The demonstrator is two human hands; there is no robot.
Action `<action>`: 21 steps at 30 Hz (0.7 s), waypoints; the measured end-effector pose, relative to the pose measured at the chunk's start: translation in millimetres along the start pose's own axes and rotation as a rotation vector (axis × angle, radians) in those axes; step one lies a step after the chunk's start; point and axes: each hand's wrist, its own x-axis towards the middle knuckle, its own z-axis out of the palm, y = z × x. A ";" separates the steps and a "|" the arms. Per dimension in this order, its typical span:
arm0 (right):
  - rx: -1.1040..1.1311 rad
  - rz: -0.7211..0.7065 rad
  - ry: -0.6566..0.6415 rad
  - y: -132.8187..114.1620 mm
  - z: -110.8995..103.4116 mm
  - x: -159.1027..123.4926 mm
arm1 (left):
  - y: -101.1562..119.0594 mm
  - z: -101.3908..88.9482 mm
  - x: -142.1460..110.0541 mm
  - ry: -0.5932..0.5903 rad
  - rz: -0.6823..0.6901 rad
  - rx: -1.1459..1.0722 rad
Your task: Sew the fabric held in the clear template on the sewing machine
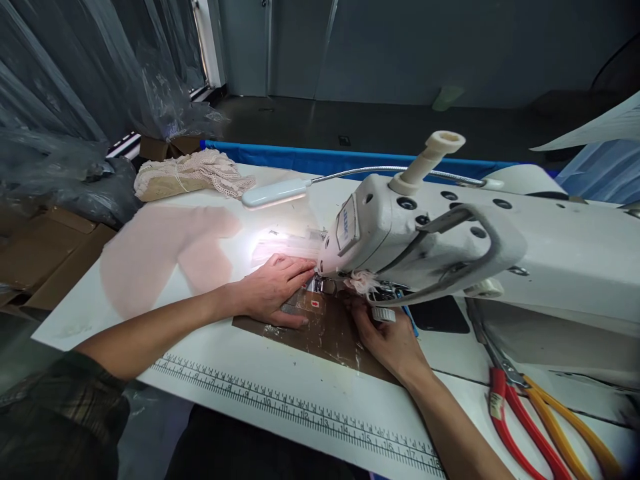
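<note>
A white sewing machine (370, 220) reaches in from the right, its needle area lit by a small lamp (277, 193). Flat beside the presser foot (317, 283) lies my left hand (275, 287), fingers stretched out, touching a brown plate and the edge of pale sheer fabric (285, 248). My right hand (385, 333) is at the right of the needle, partly beneath the machine head; its fingertips are hidden behind a white knob, so what they hold does not show. The brown plate (335, 337) under both hands bears a small red arrow sticker.
Pale pink fabric pieces (165, 247) spread over the left of the white table. A tied bundle of lace (195, 173) sits at the back left. Red-handled and yellow-handled tools (515, 380) lie at the right. A printed ruler (300, 410) runs along the front edge. Cardboard boxes (50, 247) stand at left.
</note>
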 end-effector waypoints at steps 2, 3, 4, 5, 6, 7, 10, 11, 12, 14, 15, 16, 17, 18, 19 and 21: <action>-0.003 -0.009 -0.003 0.3 0.4 0.2 | 0.1 -0.1 0.0 0.000 -0.003 -0.004; -0.007 -0.012 -0.002 0.6 0.4 0.3 | -0.1 -0.1 0.1 0.002 -0.004 -0.005; -0.012 -0.012 0.002 0.9 0.4 0.5 | -0.3 -0.1 0.2 0.005 -0.005 -0.004; -0.018 -0.013 0.005 1.3 0.3 0.6 | -0.7 -0.1 0.3 0.009 -0.006 -0.003; -0.023 -0.015 0.006 1.5 0.2 0.7 | -0.9 0.2 0.3 0.014 -0.008 -0.001; -0.027 -0.016 0.003 1.8 0.0 0.7 | -1.1 0.6 0.2 0.020 -0.009 0.001; -0.039 -0.015 0.000 1.8 -0.1 0.0 | 0.7 2.7 -1.0 0.028 -0.007 0.011; -0.048 -0.016 0.004 1.9 0.1 -0.4 | 2.0 3.2 -1.6 0.035 -0.004 0.022; -0.061 -0.015 0.009 2.0 0.3 -0.8 | 3.3 3.2 -2.1 0.046 -0.006 0.038; -0.090 -0.015 0.021 3.0 1.0 -1.8 | 4.1 0.3 -1.3 0.061 -0.010 0.082; -0.106 -0.017 0.025 3.7 1.5 -2.2 | 2.3 -3.1 0.5 0.059 -0.010 0.109; -0.122 -0.023 0.031 4.6 2.0 -2.5 | -1.6 -7.8 3.8 0.049 -0.019 0.135; -0.138 -0.029 0.037 5.5 2.6 -2.8 | -8.1 -13.6 8.8 0.034 -0.039 0.159; -0.154 -0.038 0.044 6.3 3.2 -3.1 | -17.2 -20.2 15.5 0.017 -0.061 0.179; -0.169 -0.050 0.053 6.9 3.8 -3.3 | -28.7 -26.8 23.9 0.010 -0.127 0.190; -0.195 -0.069 0.069 7.6 4.9 -3.3 | -56.9 -37.4 44.6 0.026 -0.198 0.183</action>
